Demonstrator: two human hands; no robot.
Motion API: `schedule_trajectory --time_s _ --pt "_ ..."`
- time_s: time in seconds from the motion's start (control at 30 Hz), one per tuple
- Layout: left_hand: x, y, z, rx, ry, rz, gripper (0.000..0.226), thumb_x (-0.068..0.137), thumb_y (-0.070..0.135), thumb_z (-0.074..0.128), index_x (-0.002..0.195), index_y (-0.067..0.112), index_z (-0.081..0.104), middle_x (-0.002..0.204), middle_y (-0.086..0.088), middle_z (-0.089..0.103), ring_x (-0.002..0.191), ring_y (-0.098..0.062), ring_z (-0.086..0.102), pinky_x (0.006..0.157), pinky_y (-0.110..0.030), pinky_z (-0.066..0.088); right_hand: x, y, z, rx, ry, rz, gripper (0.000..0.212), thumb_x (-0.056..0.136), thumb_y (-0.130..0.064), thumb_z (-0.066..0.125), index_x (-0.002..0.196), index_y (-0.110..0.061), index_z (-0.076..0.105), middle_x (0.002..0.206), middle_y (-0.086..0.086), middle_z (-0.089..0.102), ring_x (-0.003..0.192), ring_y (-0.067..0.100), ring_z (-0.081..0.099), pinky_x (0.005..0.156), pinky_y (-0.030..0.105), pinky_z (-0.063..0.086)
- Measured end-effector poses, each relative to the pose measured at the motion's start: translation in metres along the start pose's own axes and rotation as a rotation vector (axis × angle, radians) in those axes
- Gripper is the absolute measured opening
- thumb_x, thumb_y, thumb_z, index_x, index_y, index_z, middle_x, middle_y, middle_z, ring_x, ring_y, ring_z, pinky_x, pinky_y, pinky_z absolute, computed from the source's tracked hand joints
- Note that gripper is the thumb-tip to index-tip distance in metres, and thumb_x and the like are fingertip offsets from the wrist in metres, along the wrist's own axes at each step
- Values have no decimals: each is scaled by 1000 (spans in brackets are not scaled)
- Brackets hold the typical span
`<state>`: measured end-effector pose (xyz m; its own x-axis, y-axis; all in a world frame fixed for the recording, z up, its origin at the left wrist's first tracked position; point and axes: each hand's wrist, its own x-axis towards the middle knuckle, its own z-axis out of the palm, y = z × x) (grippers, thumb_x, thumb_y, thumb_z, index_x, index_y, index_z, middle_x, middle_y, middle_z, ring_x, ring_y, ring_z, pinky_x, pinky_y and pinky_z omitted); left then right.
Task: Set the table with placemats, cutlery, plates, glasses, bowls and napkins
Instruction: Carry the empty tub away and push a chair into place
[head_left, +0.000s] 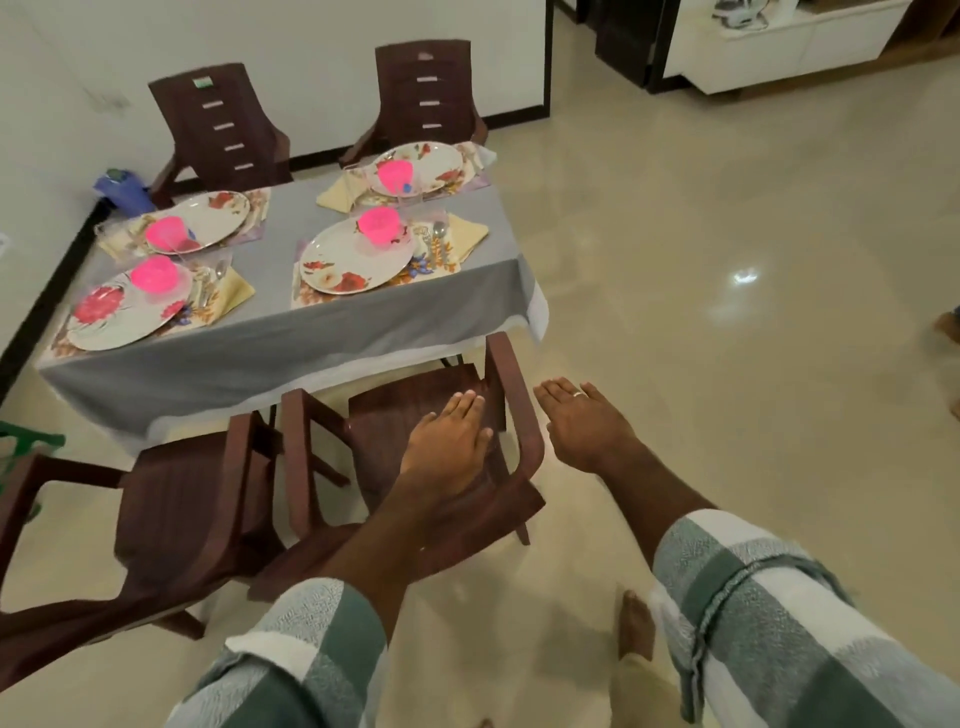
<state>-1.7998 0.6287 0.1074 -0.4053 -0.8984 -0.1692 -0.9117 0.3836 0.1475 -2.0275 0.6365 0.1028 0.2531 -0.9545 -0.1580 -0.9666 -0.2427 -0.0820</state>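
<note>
Surface (270, 338) w/ grey cloth, long axis running from near-left to far-right in head view. 4 place settings on it, 2 per long side. Count: 4 floral placemats, 4 oval floral plates, 4 pink bowls, 1 bowl sitting on each plate. Near-left plate (124, 314) w/ bowl (154, 274) at its far end; near-right plate (358, 257) w/ bowl (378, 224); far-left plate (208, 218) w/ bowl (165, 234); far-right plate (431, 163) w/ bowl (396, 175). Plates' long axes lie roughly parallel, each slanting near-left to far-right. Cutlery visible at 2 settings, just right of the near plates: near-right set (434, 234), handles pointing toward camera; near-left set (210, 283) blurred, same lie. Yellow napkins: 3 clear, napkin (467, 234) beside near-right cutlery, 1 by near-left, 1 left of far-right plate; 4th cannot tell. Clear glasses faint near the bowls, count uncertain. 4 brown chairs: 2 far side, 2 near side. Left hand (447, 447) flat, palm down, fingers straight, over near-right chair (415, 441) seat; grip released, holding nothing. Right hand (582, 426) out over floor (727, 364) just right of that chair's armrest, fingers extended, ring on 1 finger; grip released, empty. Both sleeves checked green-white.
</note>
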Motion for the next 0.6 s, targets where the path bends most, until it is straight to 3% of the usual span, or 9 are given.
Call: schedule_trajectory --time_s 0.13,0.37,0.6 --pt "64 38 -19 -7 2 -66 59 109 46 23 161 18 18 168 1 17 155 -15 12 123 -44 23 41 63 -23 20 18 -89 60 102 -26 37 158 -13 21 164 5 27 152 22 22 121 43 19" --pt "166 93 -66 -61 73 -176 58 109 44 25 160 18 21 167 0 21 154 -16 17 122 -42 26 127 188 -85 -48 36 -189 61 104 -26 35 160 -13 15 167 6 21 154 22 17 123 45 13" --pt "291 97 -100 -97 91 -274 59 108 43 31 160 15 22 168 -3 19 154 -19 17 121 -46 25 244 257 -115 -56 29 -282 62 104 -27 37 160 -13 14 167 5 18 154 20 14 123 43 14"
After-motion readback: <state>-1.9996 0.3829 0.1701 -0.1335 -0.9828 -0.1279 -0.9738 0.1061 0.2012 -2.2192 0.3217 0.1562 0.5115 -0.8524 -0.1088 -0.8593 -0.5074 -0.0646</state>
